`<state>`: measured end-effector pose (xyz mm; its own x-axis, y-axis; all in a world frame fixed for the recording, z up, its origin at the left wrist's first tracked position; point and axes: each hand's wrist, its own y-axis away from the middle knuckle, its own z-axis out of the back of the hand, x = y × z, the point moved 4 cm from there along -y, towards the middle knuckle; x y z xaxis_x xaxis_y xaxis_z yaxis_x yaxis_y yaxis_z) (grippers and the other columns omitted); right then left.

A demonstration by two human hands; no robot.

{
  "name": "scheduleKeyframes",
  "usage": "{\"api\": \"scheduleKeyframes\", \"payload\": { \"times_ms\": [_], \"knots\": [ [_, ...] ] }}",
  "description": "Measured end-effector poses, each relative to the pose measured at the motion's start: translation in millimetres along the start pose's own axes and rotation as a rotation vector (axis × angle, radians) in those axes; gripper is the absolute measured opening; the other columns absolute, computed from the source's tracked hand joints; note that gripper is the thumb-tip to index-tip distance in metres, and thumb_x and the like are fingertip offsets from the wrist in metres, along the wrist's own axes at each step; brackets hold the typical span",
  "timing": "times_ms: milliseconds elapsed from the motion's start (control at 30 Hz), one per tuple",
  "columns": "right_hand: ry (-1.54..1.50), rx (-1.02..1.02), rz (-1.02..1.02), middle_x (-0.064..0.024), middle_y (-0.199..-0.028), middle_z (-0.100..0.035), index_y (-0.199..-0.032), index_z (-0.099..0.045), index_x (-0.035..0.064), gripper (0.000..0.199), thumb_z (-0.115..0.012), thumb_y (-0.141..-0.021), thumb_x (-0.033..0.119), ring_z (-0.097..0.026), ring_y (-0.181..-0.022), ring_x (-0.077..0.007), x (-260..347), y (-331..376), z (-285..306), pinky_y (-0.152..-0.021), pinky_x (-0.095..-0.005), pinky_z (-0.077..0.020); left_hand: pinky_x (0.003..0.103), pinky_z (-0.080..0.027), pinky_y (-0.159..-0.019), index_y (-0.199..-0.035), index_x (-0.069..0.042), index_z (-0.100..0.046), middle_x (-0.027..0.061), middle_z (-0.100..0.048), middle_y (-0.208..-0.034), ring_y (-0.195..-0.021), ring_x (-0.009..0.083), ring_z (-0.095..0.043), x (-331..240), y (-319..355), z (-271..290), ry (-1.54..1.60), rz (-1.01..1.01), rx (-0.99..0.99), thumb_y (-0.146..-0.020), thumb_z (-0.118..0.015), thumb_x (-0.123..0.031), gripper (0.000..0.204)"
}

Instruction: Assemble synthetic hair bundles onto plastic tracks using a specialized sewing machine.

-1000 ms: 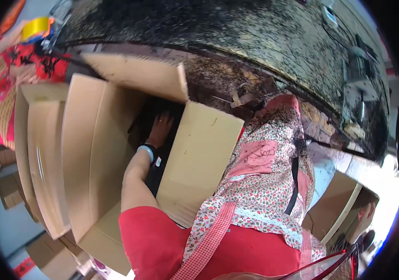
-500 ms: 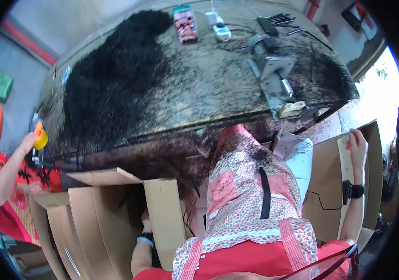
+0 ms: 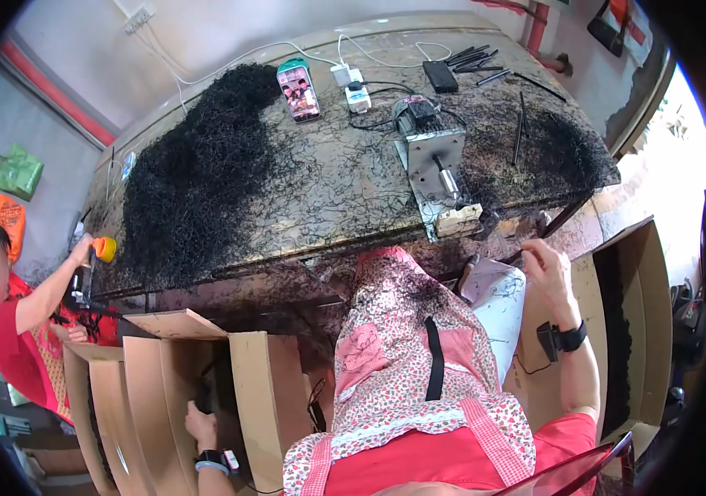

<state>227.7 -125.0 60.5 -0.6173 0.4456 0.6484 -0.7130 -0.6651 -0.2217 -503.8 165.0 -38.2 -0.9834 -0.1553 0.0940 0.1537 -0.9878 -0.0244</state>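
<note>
My left hand (image 3: 202,426) is inside an open cardboard box (image 3: 252,388) at the lower left. Its fingers are closed around a small dark thing (image 3: 204,395), too dim to name. My right hand (image 3: 549,277) is raised beside a white bag (image 3: 497,310), in front of the table's near edge. Its fingers are curled with the thumb close to them, and whatever they may pinch is too small to make out. Near the middle of the table edge stands a small motor (image 3: 419,116) on a metal bracket, with a shiny shaft (image 3: 449,182) pointing toward me.
A large heap of black curly strands (image 3: 196,174) covers the table's left side. Behind the motor lie a phone (image 3: 299,91), a power adapter (image 3: 357,97) and several black rods (image 3: 473,58). Another cardboard box (image 3: 642,331) stands at right. A co-worker (image 3: 30,314) sits at far left.
My right hand has moved left from over the right-hand box to beside the white bag. My left hand shows more clearly inside its box. The view has shifted.
</note>
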Motion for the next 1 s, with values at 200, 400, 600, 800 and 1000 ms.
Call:
{"api": "scheduleKeyframes", "payload": {
  "times_ms": [200, 400, 600, 800, 1000],
  "knots": [
    [-0.086, 0.203, 0.018, -0.0101, -0.071, -0.066, -0.1, -0.068, 0.0043, 0.017, -0.061, -0.087, 0.011, -0.065, -0.061, -0.0161, 30.7, 4.1, -34.6, -0.058, -0.0293, -0.0505, 0.038, -0.054, -0.073, -0.111, 0.001, -0.054, 0.0126, -0.065, -0.086, -0.079, 0.0254, -0.065, -110.7, -0.3, 168.8, 1.01, -0.052, -0.073, -0.079, -0.068, -0.008, 0.036],
    [-0.702, 0.584, 0.239, -0.0161, -0.09, -0.067, -0.125, -0.055, 0.0009, 0.04, -0.062, -0.089, 0.015, -0.067, -0.078, -0.0187, 139.8, 14.2, -99.4, -0.07, -0.0308, -0.052, 0.038, -0.055, -0.079, -0.116, 0.001, -0.053, 0.0119, -0.064, -0.1, -0.087, 0.024, -0.066, -367.1, 72.5, 229.9, 1.559, -0.521, 0.779, -0.081, -0.069, -0.015, 0.042],
    [-0.582, 0.172, 0.074, -0.0171, -0.089, -0.065, -0.123, -0.052, -0.0008, 0.039, -0.061, -0.089, 0.014, -0.066, -0.081, -0.0214, 110.6, 24.1, -80.4, -0.071, -0.0353, -0.0507, 0.026, -0.052, -0.069, -0.097, -0.001, -0.067, 0.0049, -0.068, -0.09, -0.081, 0.0131, -0.066, -526.9, 164.1, 187.8, 1.63, -0.642, 1.134, -0.08, -0.072, -0.005, 0.018],
    [-0.331, 0.057, 0.152, -0.0111, -0.074, -0.06, -0.116, -0.051, -0.0017, 0.03, -0.057, -0.092, 0.015, -0.061, -0.067, -0.0189, 50.6, 34.6, -77.9, -0.058, -0.0335, -0.0461, 0.028, -0.053, -0.072, -0.097, -0.001, -0.065, 0.0052, -0.068, -0.089, -0.078, 0.0147, -0.065, -555.3, 191.5, 142.5, 1.631, -0.683, 1.163, -0.079, -0.071, -0.003, 0.018],
    [-0.978, 0.311, -0.538, 0.0024, -0.062, -0.042, -0.12, -0.05, 0.0038, 0.026, -0.048, -0.099, 0.019, -0.041, -0.049, -0.0084, 44.3, 52.1, -81.0, -0.044, -0.0252, -0.0331, 0.031, -0.055, -0.077, -0.112, -0.001, -0.058, 0.0069, -0.065, -0.092, -0.079, 0.0191, -0.066, -526.1, 181.0, 110.8, 1.616, -0.413, 1.533, -0.078, -0.07, -0.007, 0.036]
  ]
}}
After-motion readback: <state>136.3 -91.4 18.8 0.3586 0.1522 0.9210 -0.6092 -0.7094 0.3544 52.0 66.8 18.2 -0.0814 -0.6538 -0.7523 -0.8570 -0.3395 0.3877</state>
